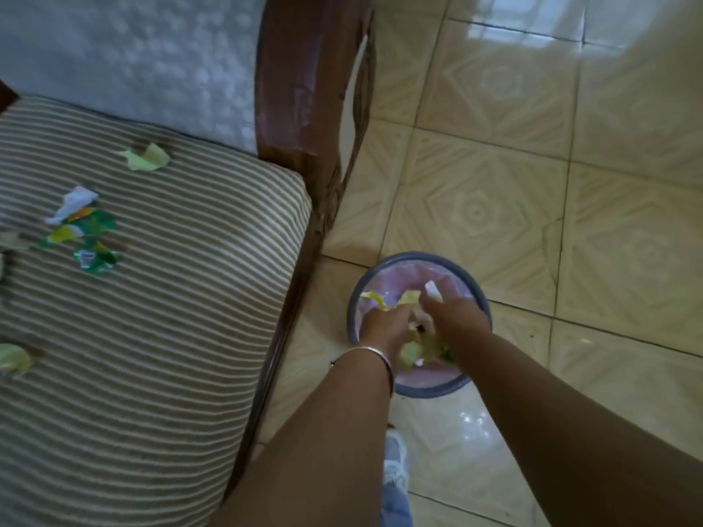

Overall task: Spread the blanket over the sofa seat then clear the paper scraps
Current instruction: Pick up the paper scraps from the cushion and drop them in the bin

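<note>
A brown and cream striped blanket (pixel 152 336) covers the sofa seat on the left. Several paper scraps lie on it: a pale green one (pixel 146 158), a white one (pixel 72 205), green printed ones (pixel 91 241), and another pale green one (pixel 13 358) at the left edge. My left hand (pixel 384 325) and my right hand (pixel 456 317) are together over a small grey bin (pixel 475 290) with a pink liner. Both hands hold yellow-green and white paper scraps (pixel 409 298), and more scraps (pixel 418 353) show beneath them in the bin.
The sofa's dark wooden armrest (pixel 304 108) runs between the seat and the bin. A pale patterned cover (pixel 133 58) drapes the backrest. Glossy beige floor tiles (pixel 532 165) stretch to the right. A shoe and jeans leg (pixel 395 481) show below my arms.
</note>
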### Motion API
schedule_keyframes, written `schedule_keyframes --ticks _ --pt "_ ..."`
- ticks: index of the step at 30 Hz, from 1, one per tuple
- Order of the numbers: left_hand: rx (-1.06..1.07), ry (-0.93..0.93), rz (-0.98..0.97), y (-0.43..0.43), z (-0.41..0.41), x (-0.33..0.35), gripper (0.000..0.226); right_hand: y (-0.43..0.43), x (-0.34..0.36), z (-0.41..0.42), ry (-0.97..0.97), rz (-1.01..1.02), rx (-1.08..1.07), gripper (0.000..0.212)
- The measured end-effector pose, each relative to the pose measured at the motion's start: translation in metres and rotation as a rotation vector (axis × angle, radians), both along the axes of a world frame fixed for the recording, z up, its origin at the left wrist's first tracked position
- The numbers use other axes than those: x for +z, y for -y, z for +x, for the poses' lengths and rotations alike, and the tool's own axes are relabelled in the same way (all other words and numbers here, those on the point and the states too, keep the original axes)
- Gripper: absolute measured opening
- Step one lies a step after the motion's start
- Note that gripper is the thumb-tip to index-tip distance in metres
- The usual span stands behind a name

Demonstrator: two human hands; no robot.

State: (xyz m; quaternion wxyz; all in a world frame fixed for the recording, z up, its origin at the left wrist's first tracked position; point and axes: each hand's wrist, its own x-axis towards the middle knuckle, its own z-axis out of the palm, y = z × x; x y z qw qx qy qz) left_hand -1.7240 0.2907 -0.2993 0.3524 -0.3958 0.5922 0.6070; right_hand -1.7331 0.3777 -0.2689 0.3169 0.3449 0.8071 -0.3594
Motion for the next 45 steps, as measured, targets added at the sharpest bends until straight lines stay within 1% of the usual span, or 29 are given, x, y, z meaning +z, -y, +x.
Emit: schedule_keyframes --ticks 1,2,4,5,6,7,9,10,11,12,13,15,16,17,19,23,25,27,30,33,35,37,39,40,41,43,45 --pt "-0.005 0.021 0.006 -0.008 -0.002 -0.004 0.074 -0.008 -0.008 -0.002 0.01 0.011 0.015 0.062" --pt "-0.017 0.052 0.006 -0.016 -0.003 -0.021 0.076 -0.017 -0.017 -0.005 0.032 0.005 0.015 0.063" --pt "0.01 0.127 0.005 -0.024 -0.005 -0.043 0.093 -0.027 -0.021 -0.009 0.059 -0.023 -0.003 0.055" --pt "0.031 0.171 0.006 -0.026 -0.006 -0.044 0.097 -0.032 -0.021 -0.012 0.061 -0.033 -0.032 0.049" --pt "0.011 0.199 -0.002 -0.029 -0.007 -0.049 0.095 -0.038 -0.021 -0.014 0.071 -0.053 -0.074 0.043" --pt "0.02 0.204 0.005 -0.031 -0.008 -0.058 0.084 -0.042 -0.021 -0.017 0.074 -0.053 -0.097 0.04" --pt "-0.016 0.195 0.004 -0.029 -0.01 -0.026 0.055 -0.045 -0.024 -0.019 0.066 -0.029 -0.074 0.045" --pt "0.033 0.191 -0.001 -0.028 -0.011 -0.015 0.043 -0.044 -0.024 -0.022 0.067 -0.01 -0.056 0.047" --pt "0.066 0.191 -0.027 -0.025 -0.012 -0.007 0.034 -0.04 -0.024 -0.023 0.055 0.005 -0.028 0.046" --pt "0.081 0.148 -0.053 -0.021 -0.011 -0.007 0.033 -0.035 -0.021 -0.024 0.046 -0.011 -0.025 0.043" --pt "0.069 0.075 -0.131 -0.016 -0.012 -0.008 0.034 -0.029 -0.02 -0.024 0.023 -0.013 -0.028 0.038" --pt "0.003 -0.062 -0.288 0.004 -0.014 -0.004 0.032 -0.009 -0.014 -0.028 -0.048 0.014 0.061 0.035" --pt "0.072 -0.094 -0.327 0.015 -0.017 0.0 0.03 0.002 -0.011 -0.03 -0.071 0.03 0.123 0.035" --pt "0.08 -0.125 -0.4 0.029 -0.021 0.005 0.029 0.016 -0.006 -0.033 -0.087 0.049 0.167 0.034" --pt "0.099 -0.185 -0.573 0.06 -0.031 0.02 0.028 0.05 0.004 -0.041 -0.11 0.008 0.196 0.032" --pt "0.179 -0.34 -0.74 0.139 -0.048 0.046 0.024 0.139 0.024 -0.057 -0.181 -0.084 0.304 0.044" --pt "0.158 -0.367 -0.812 0.178 -0.045 0.054 0.022 0.18 0.032 -0.058 -0.213 -0.132 0.375 0.047" --pt "0.112 -0.394 -0.906 0.219 -0.035 0.058 0.025 0.221 0.036 -0.057 -0.234 -0.161 0.478 0.05" --pt "0.053 -0.31 -1.1 0.287 -0.011 0.061 0.037 0.284 0.038 -0.049 -0.273 -0.15 0.624 0.053" --pt "0.016 -0.249 -1.2 0.347 0.015 0.06 0.051 0.337 0.034 -0.04 -0.358 -0.062 0.783 0.062" --pt "-0.054 -0.166 -1.197 0.381 0.032 0.056 0.063 0.369 0.03 -0.036 -0.407 -0.016 0.831 0.071" --pt "-0.111 -0.095 -1.132 0.406 0.045 0.048 0.072 0.395 0.024 -0.034 -0.435 0.052 0.85 0.08" --pt "-0.129 -0.084 -1.078 0.42 0.053 0.039 0.07 0.414 0.02 -0.034 -0.431 0.142 0.867 0.085" --pt "-0.122 -0.081 -1.066 0.424 0.054 0.035 0.064 0.423 0.018 -0.036 -0.421 0.193 0.881 0.084" --pt "-0.11 -0.077 -1.061 0.427 0.055 0.033 0.056 0.428 0.015 -0.038 -0.41 0.248 0.904 0.079" --pt "-0.066 -0.078 -1.044 0.433 0.052 0.028 0.039 0.435 0.009 -0.045 -0.425 0.329 0.97 0.061" --pt "-0.011 -0.098 -1.038 0.442 0.046 0.027 0.024 0.439 0.005 -0.054 -0.465 0.316 1.04 0.039"
